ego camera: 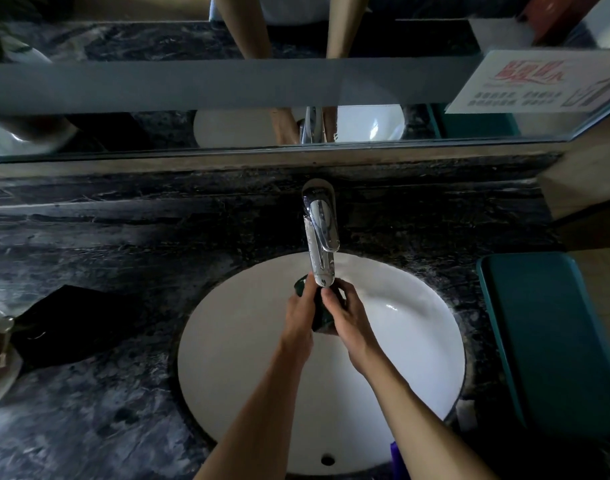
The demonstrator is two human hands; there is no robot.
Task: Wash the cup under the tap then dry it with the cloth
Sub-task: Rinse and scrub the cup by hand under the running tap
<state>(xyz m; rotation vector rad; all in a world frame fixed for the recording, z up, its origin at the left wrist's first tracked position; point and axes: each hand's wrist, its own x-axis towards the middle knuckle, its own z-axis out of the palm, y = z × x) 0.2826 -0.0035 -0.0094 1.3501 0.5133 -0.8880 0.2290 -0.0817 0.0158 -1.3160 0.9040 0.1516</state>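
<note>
Under the chrome tap (320,237), over the white sink (248,341), the left hand (298,318) and right hand (346,315) both clasp the dark cup (322,315); water flow seems indistinct. Black cloth (71,327) lies on the counter (106,427).

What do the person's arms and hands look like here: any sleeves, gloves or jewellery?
Both forearms are bare up to the frame edge, with no sleeves in view. The left hand and right hand wear no gloves; no rings, watch or bracelets can be seen.
</note>
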